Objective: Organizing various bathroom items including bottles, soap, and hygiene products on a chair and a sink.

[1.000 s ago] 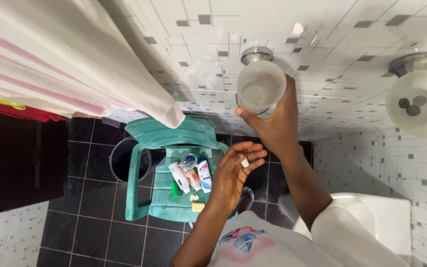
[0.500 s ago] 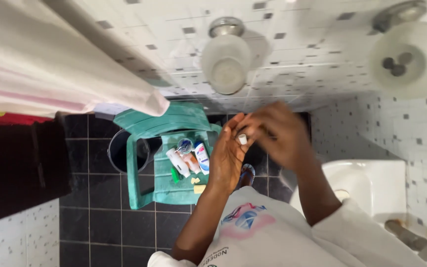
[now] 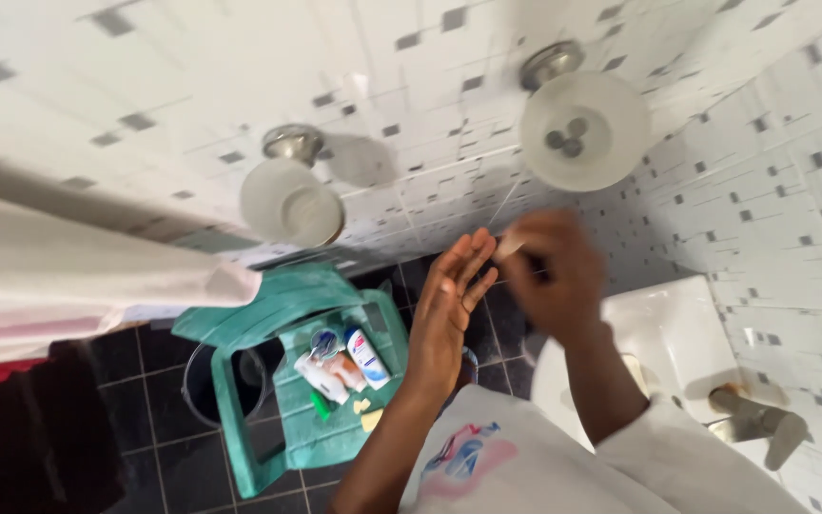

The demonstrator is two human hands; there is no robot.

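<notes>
My left hand is held up flat with its fingers apart and nothing in it. Just to its right, my right hand is blurred. Its fingertips pinch a small white piece close to the left hand's fingertips. Up on the tiled wall to the left, a frosted cup sits in its metal ring holder. A round frosted dish with three small dark round things in it is mounted further right, above my right hand.
Below stands a green plastic chair whose seat carries several bottles and tubes. A dark bucket is beside it on black floor tiles. A white sink with a tap is at the right. A striped cloth hangs at left.
The right hand let go of the frosted cup, left it in its wall holder and came down to the left hand. The small white piece passed from my left fingers to my right. The view swung right.
</notes>
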